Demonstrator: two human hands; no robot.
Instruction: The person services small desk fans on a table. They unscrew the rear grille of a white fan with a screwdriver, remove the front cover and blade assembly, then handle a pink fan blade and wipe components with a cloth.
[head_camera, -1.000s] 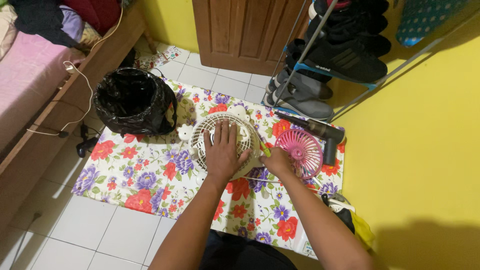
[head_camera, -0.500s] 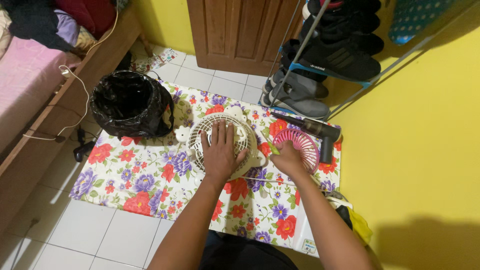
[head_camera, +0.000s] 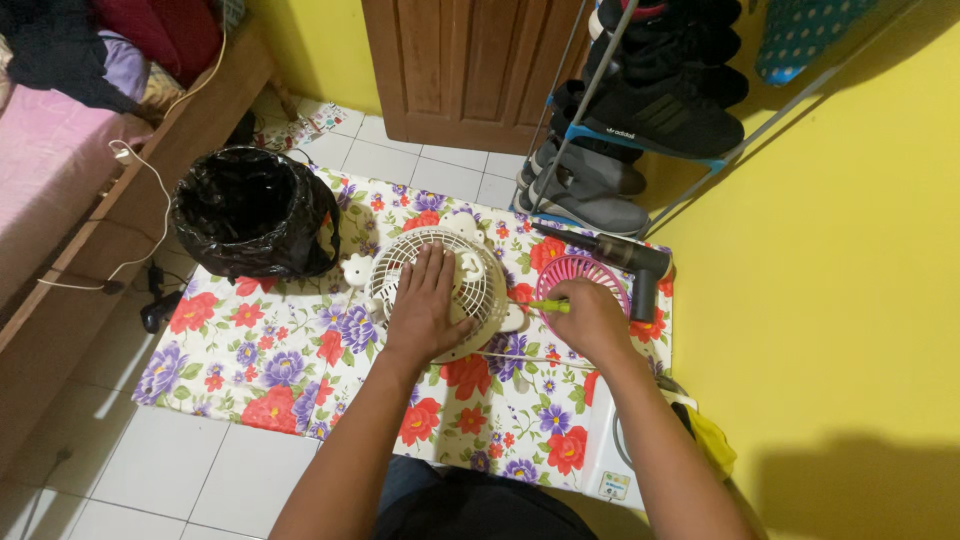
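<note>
A small white fan (head_camera: 440, 275) lies grille-up on a floral cloth (head_camera: 290, 355) spread on the floor. My left hand (head_camera: 425, 305) rests flat on its grille, fingers spread. My right hand (head_camera: 588, 320) grips a screwdriver with a yellow-green handle (head_camera: 548, 306), its tip pointing left at the fan's right edge. A pink fan grille (head_camera: 590, 275) lies just behind my right hand.
A bin lined with a black bag (head_camera: 250, 212) stands at the cloth's left. A black handheld tool (head_camera: 625, 258) lies beside the pink grille. A shoe rack with shoes (head_camera: 640, 120), a wooden door (head_camera: 470, 60), a bed (head_camera: 60, 170) and a white cable (head_camera: 150, 190) surround the area.
My right hand drew back from the pink grille and now holds the screwdriver against the white fan's edge. My left hand stayed on the grille.
</note>
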